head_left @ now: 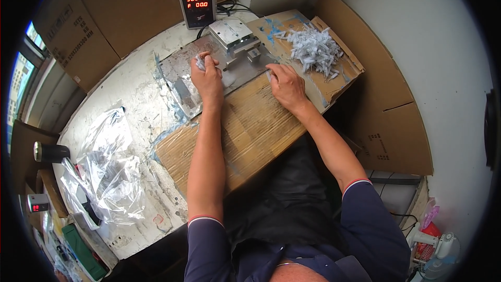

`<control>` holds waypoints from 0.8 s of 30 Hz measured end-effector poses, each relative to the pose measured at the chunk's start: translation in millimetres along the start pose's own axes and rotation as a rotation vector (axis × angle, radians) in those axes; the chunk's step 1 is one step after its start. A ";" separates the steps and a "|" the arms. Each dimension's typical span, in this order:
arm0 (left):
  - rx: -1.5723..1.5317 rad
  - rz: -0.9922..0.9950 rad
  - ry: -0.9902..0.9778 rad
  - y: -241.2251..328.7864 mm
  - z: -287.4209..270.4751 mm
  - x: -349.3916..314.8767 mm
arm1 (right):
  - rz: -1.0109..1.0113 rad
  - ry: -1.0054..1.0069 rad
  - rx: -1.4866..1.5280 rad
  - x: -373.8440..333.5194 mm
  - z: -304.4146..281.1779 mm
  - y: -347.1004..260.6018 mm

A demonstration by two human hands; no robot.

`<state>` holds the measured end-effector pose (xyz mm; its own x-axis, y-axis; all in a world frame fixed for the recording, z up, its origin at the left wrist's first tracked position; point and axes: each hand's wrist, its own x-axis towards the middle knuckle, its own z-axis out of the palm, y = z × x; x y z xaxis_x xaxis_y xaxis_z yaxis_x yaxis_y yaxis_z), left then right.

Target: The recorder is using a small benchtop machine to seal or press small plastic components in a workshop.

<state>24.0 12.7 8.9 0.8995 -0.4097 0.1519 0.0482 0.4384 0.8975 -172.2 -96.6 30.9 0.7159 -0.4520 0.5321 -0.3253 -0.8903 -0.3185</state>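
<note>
My left hand (207,81) is closed over the metal plate (177,68), with several small clear plastic pieces (200,62) showing between thumb and fingers. To the right, my right hand (287,86) has its fingers curled together beside the plate's near right edge. A whitish bit shows at its fingertips, too small to name. Between and just beyond the hands stands a metal fixture (245,52) with a block and a small bracket, mounted in front of a flat-topped metal block (229,31). Neither hand touches the fixture.
A heap of clear plastic pieces (315,49) lies on a cardboard tray (334,83) at the right. Behind the fixture stands a counter box with a red display (198,6). Flattened cardboard (245,125) covers the near edge. Crumpled clear bags (112,177) and a dark cup (52,152) are at the left.
</note>
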 end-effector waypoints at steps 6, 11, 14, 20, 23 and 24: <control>0.006 0.016 0.039 -2.3 1.2 0.0 | 0.223 -0.005 -0.086 -14.1 -0.1 -8.7; 0.038 0.024 0.042 -0.5 1.2 -3.6 | 0.283 -0.001 -0.085 -25.8 1.6 -5.4; 0.051 0.034 0.038 0.0 2.6 -1.8 | 0.241 -0.006 -0.095 -28.2 1.2 -3.2; 0.057 0.022 0.041 0.5 1.4 -3.2 | 0.184 -0.030 -0.065 -25.9 -7.7 -15.4; 0.066 0.021 0.038 1.7 0.8 -3.1 | 0.116 -0.010 -0.085 -31.9 -6.4 -9.9; 0.068 0.018 0.038 1.9 1.1 -3.7 | 0.119 -0.011 -0.085 -32.2 -4.5 -8.3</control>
<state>20.3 14.2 10.5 0.9157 -0.3712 0.1541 0.0032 0.3901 0.9208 -195.3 -74.9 19.9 0.6757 -0.5545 0.4858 -0.4595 -0.8321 -0.3107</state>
